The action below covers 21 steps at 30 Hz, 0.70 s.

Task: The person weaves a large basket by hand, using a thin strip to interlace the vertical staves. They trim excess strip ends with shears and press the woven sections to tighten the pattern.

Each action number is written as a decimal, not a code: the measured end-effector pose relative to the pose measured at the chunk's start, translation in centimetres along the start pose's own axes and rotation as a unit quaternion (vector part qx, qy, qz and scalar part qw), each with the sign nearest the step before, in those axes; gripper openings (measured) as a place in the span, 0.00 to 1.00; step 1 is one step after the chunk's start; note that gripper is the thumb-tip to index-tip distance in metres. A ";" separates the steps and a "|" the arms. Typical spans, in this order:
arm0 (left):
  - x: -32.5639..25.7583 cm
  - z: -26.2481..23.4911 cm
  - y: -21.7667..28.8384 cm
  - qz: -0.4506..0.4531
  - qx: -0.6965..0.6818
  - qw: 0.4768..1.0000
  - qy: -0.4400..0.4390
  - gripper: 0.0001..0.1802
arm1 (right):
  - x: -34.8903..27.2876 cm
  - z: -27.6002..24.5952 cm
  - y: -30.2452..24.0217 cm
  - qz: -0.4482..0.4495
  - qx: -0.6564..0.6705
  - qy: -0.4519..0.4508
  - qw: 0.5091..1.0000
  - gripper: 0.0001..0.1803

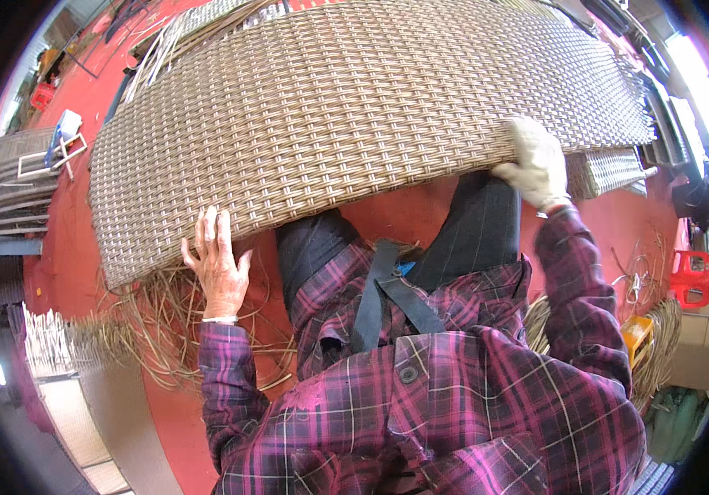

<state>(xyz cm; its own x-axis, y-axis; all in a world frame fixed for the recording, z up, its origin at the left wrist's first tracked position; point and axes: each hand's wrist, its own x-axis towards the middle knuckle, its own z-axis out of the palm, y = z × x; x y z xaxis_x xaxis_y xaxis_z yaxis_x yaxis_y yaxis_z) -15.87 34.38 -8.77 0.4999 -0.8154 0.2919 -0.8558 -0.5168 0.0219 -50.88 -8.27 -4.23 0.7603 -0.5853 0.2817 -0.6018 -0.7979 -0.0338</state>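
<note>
- Left hand point(217, 262) fingers point(206, 227) are spreading flat against the woven panel point(354, 107) underside, gripping nothing.
- Gloved right hand point(536, 165) is curling over the panel's near edge.
- Panel is resting across the knees, weave looking complete; loose strands point(156, 322) are trailing on the red floor point(181, 421).

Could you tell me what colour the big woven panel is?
Beige-brown woven panel, in the head view.

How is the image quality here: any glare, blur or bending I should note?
Head view: strong fisheye bending curves the woven panel and darkens the rim; blown-out glare at the upper right by the windows; daylight is even on the red floor; both hands, left hand and gloved right hand, look sharp.
</note>
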 end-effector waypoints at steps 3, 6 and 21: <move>-0.1 -0.2 0.7 -0.029 -0.018 0.999 0.001 0.51 | -3.7 0.8 7.2 0.193 0.020 0.017 0.981 0.40; 0.9 -0.6 2.5 -0.038 -0.070 0.997 0.015 0.49 | -5.9 2.0 8.9 0.212 0.069 0.028 0.974 0.39; 9.5 -0.4 16.2 0.216 -0.124 0.966 -0.064 0.47 | -5.9 1.9 1.7 0.084 0.185 0.199 0.959 0.39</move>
<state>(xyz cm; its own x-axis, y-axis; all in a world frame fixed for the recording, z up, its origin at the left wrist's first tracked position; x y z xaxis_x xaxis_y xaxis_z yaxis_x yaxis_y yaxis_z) -25.06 18.41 -5.25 0.0878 -0.9750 0.2039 -0.9860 -0.0560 0.1572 -55.88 -6.45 -7.77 0.4622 -0.6672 0.5841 -0.5238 -0.7369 -0.4273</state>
